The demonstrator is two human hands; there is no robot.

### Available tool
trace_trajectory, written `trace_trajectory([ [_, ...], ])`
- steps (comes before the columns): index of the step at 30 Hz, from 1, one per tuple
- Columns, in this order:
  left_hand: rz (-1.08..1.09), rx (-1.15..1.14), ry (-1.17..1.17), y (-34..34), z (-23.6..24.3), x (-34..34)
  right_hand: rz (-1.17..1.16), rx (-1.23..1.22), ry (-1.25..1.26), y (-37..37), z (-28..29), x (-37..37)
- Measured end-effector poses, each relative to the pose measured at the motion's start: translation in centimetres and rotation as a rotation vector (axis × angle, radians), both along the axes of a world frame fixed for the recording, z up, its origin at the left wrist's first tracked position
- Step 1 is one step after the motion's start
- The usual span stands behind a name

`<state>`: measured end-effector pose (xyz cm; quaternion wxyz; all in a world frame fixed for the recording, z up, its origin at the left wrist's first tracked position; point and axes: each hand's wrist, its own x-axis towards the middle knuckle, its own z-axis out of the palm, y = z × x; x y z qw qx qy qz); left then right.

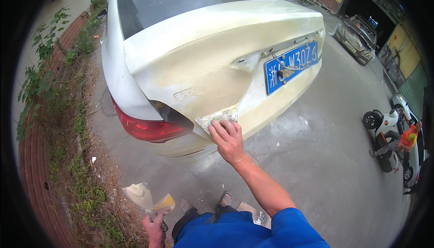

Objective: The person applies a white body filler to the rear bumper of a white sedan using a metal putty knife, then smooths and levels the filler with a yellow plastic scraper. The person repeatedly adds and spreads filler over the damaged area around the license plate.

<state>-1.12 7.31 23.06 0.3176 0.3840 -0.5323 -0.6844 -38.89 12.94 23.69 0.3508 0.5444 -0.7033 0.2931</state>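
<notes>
My right hand (228,140) is closed on a flat, putty-smeared spreader (218,116). The blade presses on the lower left of a white car's trunk lid (199,83), just right of the red tail light (149,123). Beige filler covers much of this panel, with a rough patch above the spreader. Low at the left, my left hand (154,230) grips a putty knife by its dark handle. A mound of beige putty (139,196) sits on a flat plate there, beside a second blade with yellow paste (165,202). How the two pieces are held together is partly hidden.
A blue licence plate (291,67) with loose wires hangs on the trunk. Plants and a brick border (38,171) run along the left. At right, a person in an orange vest (408,138) is by a white scooter (388,123). A stained board (255,214) lies near my feet.
</notes>
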Motion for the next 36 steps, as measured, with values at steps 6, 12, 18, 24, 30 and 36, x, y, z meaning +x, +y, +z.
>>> trace_trajectory([
  [6,-0.026,0.034,-0.079,-0.4,-0.4,1.0,0.022,-0.122,-0.119,2.0,1.4,2.3],
  [12,-0.096,0.019,-0.064,-1.2,-0.4,1.5,0.22,-1.144,-1.811,2.6,1.0,3.1],
  [18,-0.145,-0.013,-0.092,-2.7,0.0,2.0,0.222,-1.283,-1.952,-1.5,0.6,4.6],
  [24,-0.149,0.015,-0.115,-5.0,-0.4,3.7,0.069,-1.197,-1.897,-4.9,4.1,4.3],
  [30,-0.196,0.045,-0.21,-7.0,-0.5,4.8,0.232,-1.233,-1.808,-4.3,5.9,4.5],
  [36,-0.248,0.075,-0.216,-8.9,-0.7,6.0,-0.013,-1.206,-1.836,-4.6,3.3,6.2],
])
